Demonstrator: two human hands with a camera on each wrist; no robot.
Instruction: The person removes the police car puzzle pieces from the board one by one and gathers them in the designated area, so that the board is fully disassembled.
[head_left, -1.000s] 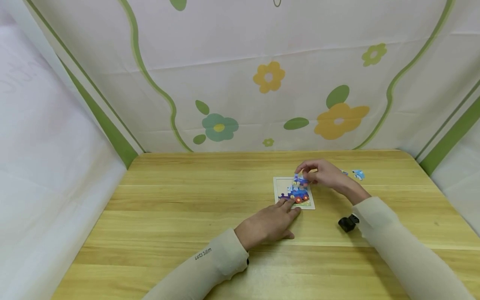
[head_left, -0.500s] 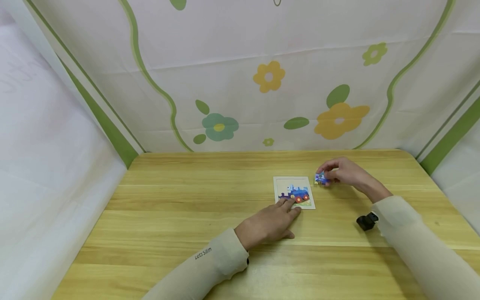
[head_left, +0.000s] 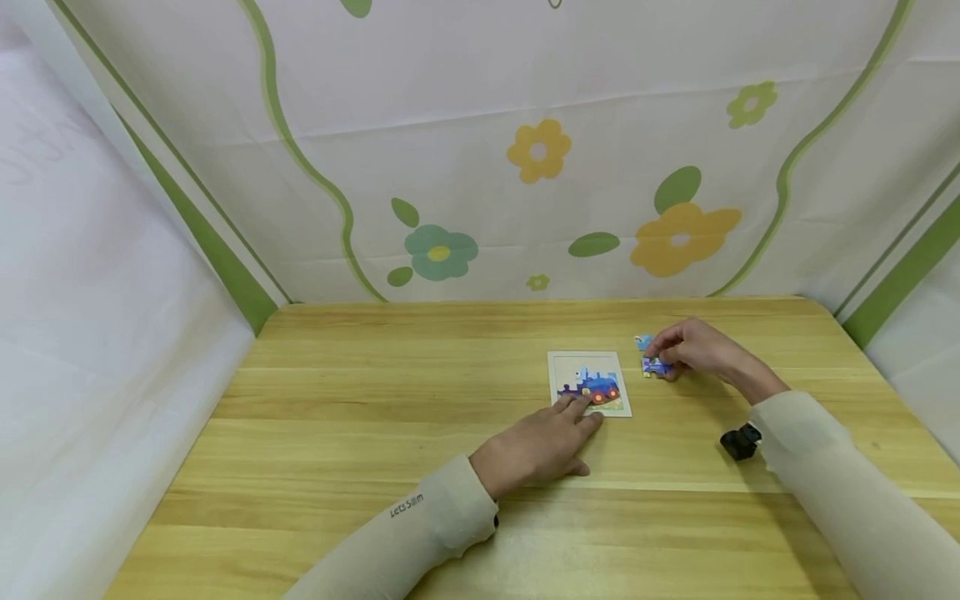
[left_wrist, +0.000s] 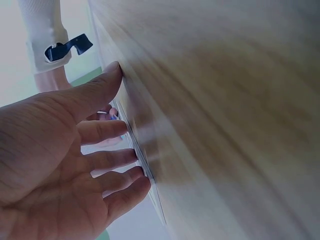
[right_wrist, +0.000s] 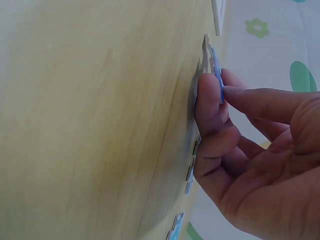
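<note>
A white-rimmed puzzle board (head_left: 553,364) lies on the table, its lower part filled with a blue vehicle picture with red wheels. My left hand (head_left: 536,446) rests its straight fingertips on the board's near left part, covering some of the picture. To the right of the board, my right hand (head_left: 696,348) pinches a blue-purple puzzle piece (head_left: 653,367) between thumb and fingers. The right wrist view shows that piece (right_wrist: 216,67) on edge, tilted close to the tabletop. A light blue puzzle piece (head_left: 642,342) lies just behind it.
In the right wrist view, more puzzle pieces (right_wrist: 189,175) lie on the table beneath and beside the hand, with another loose piece (right_wrist: 175,227) farther off. A flower-printed cloth (head_left: 450,167) hangs at the back edge of the wooden table (head_left: 375,400).
My right hand has carried the puzzle piece rightward off the board, then slightly farther right and lower. The left hand stays on the board.
</note>
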